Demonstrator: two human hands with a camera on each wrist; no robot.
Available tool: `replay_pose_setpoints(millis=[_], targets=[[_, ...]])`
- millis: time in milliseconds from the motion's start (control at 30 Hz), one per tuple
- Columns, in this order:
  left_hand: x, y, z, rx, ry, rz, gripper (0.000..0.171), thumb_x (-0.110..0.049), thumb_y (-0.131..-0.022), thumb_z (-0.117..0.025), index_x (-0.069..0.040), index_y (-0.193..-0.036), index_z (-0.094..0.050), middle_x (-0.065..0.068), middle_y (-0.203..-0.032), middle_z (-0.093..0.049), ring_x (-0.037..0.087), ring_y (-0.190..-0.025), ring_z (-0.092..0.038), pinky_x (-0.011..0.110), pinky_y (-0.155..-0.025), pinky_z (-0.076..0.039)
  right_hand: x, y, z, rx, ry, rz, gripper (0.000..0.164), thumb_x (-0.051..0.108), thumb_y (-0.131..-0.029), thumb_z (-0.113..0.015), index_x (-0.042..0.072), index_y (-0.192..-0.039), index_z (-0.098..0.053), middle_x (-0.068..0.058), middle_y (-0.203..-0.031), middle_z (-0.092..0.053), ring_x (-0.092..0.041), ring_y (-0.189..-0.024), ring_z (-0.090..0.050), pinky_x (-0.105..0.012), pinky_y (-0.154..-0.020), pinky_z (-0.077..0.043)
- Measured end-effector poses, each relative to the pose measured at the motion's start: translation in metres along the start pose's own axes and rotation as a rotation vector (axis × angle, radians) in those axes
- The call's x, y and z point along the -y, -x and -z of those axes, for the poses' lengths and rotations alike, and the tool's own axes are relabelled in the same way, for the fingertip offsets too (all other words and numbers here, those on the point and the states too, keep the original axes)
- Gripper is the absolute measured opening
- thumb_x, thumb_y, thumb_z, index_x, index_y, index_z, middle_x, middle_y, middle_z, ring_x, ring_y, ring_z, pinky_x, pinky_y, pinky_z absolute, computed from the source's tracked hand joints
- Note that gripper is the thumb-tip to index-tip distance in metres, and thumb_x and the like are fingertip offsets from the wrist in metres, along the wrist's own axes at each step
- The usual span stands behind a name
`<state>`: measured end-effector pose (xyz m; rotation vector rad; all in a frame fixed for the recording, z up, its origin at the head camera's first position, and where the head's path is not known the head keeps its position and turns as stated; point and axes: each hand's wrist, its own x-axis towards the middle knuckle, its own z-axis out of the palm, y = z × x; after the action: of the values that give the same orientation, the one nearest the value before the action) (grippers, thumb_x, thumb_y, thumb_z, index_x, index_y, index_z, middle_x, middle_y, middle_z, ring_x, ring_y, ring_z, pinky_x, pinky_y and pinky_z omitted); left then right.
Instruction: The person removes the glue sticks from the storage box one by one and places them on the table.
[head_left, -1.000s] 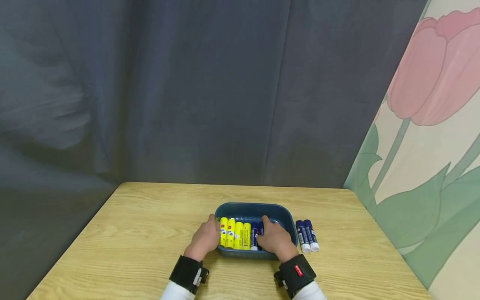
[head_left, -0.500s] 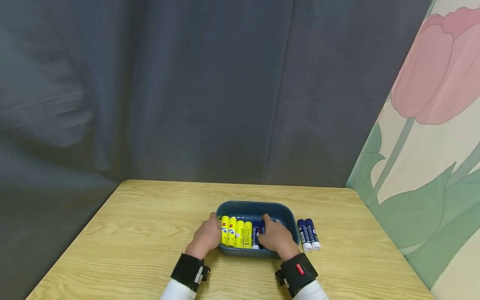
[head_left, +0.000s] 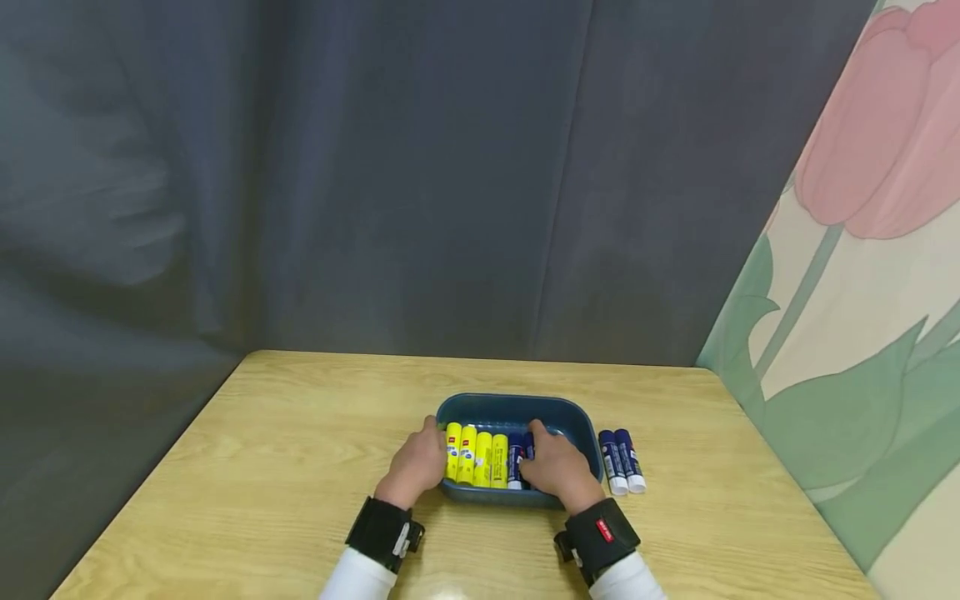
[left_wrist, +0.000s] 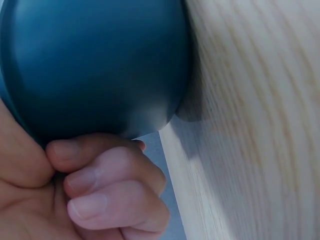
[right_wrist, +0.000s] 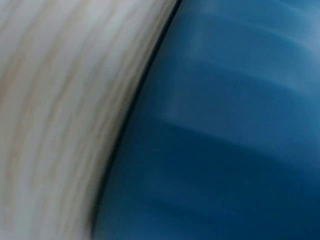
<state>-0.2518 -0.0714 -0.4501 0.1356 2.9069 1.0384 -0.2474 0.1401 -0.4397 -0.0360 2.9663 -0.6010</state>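
A dark blue plastic bin (head_left: 495, 497) holds a row of yellow glue sticks (head_left: 483, 458) at its left and blue ones beside them. My left hand (head_left: 417, 460) grips the bin's left end; in the left wrist view its curled fingers (left_wrist: 115, 170) press against the outer wall (left_wrist: 100, 65). My right hand (head_left: 561, 468) reaches over the front rim into the bin. Thumb and index finger pinch a blue glue stick (head_left: 529, 446) at the right end of the row, mostly hidden by the hand. The right wrist view shows just the bin's wall (right_wrist: 215, 160) and wood.
Two blue glue sticks with white ends (head_left: 622, 462) lie side by side on the wooden table (head_left: 322, 433), right of the bin. A dark grey curtain (head_left: 420, 183) hangs behind the table, and a tulip-patterned wall (head_left: 847, 350) stands at the right.
The view has tilted slightly, so everything sits a little higher and further right in it. Hands, bin and glue sticks keep their places relative to each other.
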Motion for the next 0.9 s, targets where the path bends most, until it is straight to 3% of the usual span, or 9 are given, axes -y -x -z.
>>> replay_pose_setpoints(millis=[300, 533, 767, 900], targets=[[-0.0009, -0.0003, 0.0007, 0.006, -0.008, 0.025, 0.047, -0.019, -0.100, -0.034, 0.008, -0.137, -0.025, 0.010, -0.070, -0.051, 0.020, -0.056, -0.048, 0.032, -0.047, -0.038, -0.0013, -0.0017, -0.0018, -0.012, -0.011, 0.011, 0.066, 0.023, -0.077, -0.064, 0.008, -0.136, -0.039, -0.023, -0.120, -0.057, -0.027, -0.079, -0.053, -0.050, -0.068, -0.050], [-0.0021, 0.0025, -0.0041, 0.030, 0.035, 0.021, 0.047, -0.019, -0.100, -0.033, 0.009, -0.137, -0.024, 0.010, -0.071, -0.051, 0.019, -0.055, -0.048, 0.031, -0.047, -0.037, -0.0064, 0.0002, -0.0038, -0.009, -0.009, -0.008, 0.066, 0.023, -0.076, -0.065, 0.008, -0.135, -0.040, -0.024, -0.121, -0.056, -0.028, -0.083, -0.053, -0.056, -0.076, -0.049], [-0.0028, -0.0006, -0.0008, -0.001, 0.029, 0.015, 0.044, -0.019, -0.100, -0.032, 0.008, -0.134, -0.028, 0.010, -0.068, -0.050, 0.019, -0.053, -0.046, 0.030, -0.045, -0.035, -0.0033, -0.0026, -0.0006, -0.030, -0.003, 0.012, 0.064, 0.024, -0.077, -0.064, 0.008, -0.135, -0.041, -0.022, -0.119, -0.057, -0.028, -0.081, -0.053, -0.055, -0.074, -0.050], [-0.0034, -0.0008, 0.0000, 0.014, 0.022, 0.030, 0.043, -0.020, -0.100, -0.032, 0.007, -0.134, -0.028, 0.010, -0.069, -0.050, 0.019, -0.054, -0.047, 0.030, -0.046, -0.036, -0.0021, -0.0015, 0.0011, -0.019, 0.013, -0.002, 0.064, 0.025, -0.077, -0.064, 0.009, -0.135, -0.041, -0.021, -0.118, -0.058, -0.027, -0.079, -0.053, -0.053, -0.071, -0.050]])
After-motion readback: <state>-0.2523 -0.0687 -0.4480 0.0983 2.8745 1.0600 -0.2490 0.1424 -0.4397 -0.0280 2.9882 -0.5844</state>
